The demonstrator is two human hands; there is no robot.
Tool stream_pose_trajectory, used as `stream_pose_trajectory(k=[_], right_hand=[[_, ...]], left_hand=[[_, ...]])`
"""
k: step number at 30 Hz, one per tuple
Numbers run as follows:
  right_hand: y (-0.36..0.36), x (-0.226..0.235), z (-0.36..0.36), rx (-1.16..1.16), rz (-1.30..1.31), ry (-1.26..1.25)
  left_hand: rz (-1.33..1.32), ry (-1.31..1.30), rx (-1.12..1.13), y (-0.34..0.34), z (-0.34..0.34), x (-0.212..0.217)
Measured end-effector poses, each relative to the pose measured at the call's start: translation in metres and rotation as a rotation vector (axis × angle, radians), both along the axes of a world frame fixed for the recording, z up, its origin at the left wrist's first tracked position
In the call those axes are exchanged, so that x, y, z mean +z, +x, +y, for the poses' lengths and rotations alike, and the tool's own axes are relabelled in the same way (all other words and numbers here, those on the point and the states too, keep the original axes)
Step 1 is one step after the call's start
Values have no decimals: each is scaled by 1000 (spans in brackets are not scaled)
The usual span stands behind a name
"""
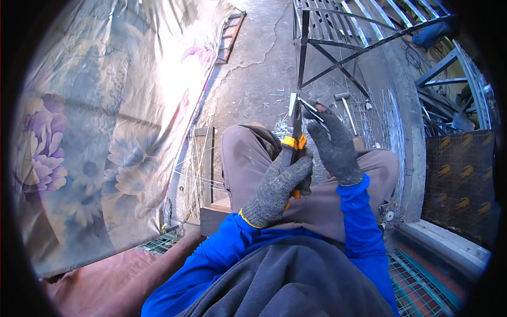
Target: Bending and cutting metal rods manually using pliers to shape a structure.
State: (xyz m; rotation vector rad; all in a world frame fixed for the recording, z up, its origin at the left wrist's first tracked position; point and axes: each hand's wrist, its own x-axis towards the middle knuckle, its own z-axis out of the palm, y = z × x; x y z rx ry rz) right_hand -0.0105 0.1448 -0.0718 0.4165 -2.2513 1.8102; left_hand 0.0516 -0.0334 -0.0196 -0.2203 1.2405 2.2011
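Pliers: long-nosed metal pliers with orange-and-black grips (293, 138), dark steel jaws above, bright orange collar where the grips begin.
Where: held over the lap of a seated person in brown trousers (248, 158), between the two knees, above the cracked concrete floor (253, 68).
Axis: long axis runs nearly upright in the picture, nose pointing up and away from the person toward the grey metal frame of welded bars (338, 31); grips point back down toward the body.
Left hand: left hand in a grey knitted glove with yellow cuff edge (274, 190), wrapped tight around the grips, fingers curled over the orange part.
Right hand: right hand in a darker grey knitted glove (334, 145), raised just beside the nose of the pliers, fingertips pinched on a thin short length of bright wire (311, 107).
Wire: slants from the right fingertips toward the pliers' nose; whether the nose actually bites it cannot be told.
Sleeves: bright blue sleeves (359, 222) come in from the lower edge, over a dark grey garment.
Floor: short cut bits of wire (280, 95) lie scattered beyond the knees; a hammer with a pale handle (346, 105) lies near the foot of the frame.
Left side: large faded floral cloth (95, 132) hangs over that side.
Lower right: green wire mesh panel (422, 290) beside the person's right arm.
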Motion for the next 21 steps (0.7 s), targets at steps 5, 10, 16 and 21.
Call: stream_pose_trajectory(k=[5,10,16,21], right_hand=[[-15,-18,-20,-187,201,10],[-17,-20,-18,-47,37,-171],[-24,-7,-28,-11,69,-223],[-25,7,-26,58,-21,-296]], left_hand=[[60,-106,-56,0,-10,14],[73,-102,-101,-1,-28,31],[118,-195,-150,-2,-52,45],[170,-188,-171,-6,-55,48]])
